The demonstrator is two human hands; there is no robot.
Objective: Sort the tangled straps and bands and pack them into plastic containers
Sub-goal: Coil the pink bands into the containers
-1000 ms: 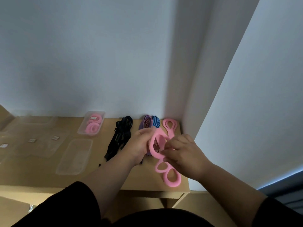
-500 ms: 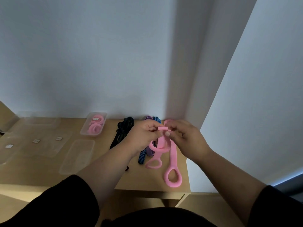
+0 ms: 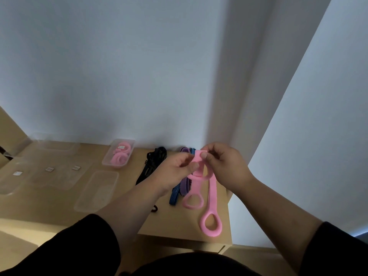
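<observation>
I see my left hand point(image 3: 177, 168) and right hand point(image 3: 223, 164) pinching the top of the pink looped band point(image 3: 211, 196) between them; its loops hang below onto the table point(image 3: 179, 222). A black strap point(image 3: 153, 162) lies behind the left hand.

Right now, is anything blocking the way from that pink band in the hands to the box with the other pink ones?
Nothing visible blocks it. The pink rubber loop band, pinched by both hands, is raised; the black strap bundle lies low between it and the clear plastic container of pink bands.
</observation>
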